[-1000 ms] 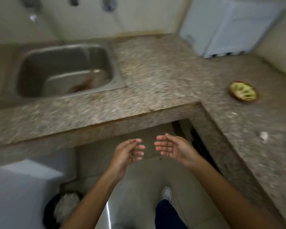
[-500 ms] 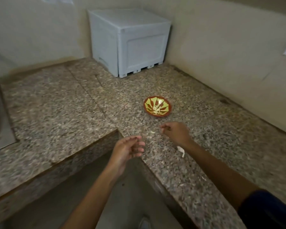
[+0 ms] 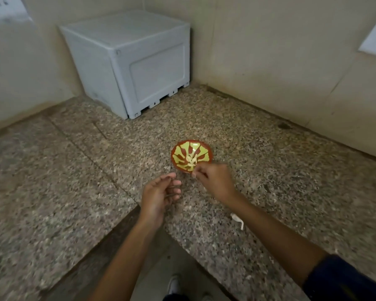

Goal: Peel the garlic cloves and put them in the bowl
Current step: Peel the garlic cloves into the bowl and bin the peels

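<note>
Hands over speckled granite worktop (image 3: 269,170): left (image 3: 159,197) loosely curled, holds nothing; right (image 3: 213,179) fingers bunched at round red/yellow bowl (image 3: 178,148) rim, can't tell if pinching anything. Pale peeled cloves (image 3: 191,162) inside bowl.

Surface (image 3: 269,181): speckled polished stone. Bowl (image 3: 206,148): glossy glazed ceramic, red and yellow-green. Box (image 3: 126,61): matt grey plastic. Walls (image 3: 269,51): matt, smooth.

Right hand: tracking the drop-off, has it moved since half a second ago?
Yes. The right hand has moved forward to the near rim of the red-and-yellow patterned bowl; earlier it was short of it.
</note>
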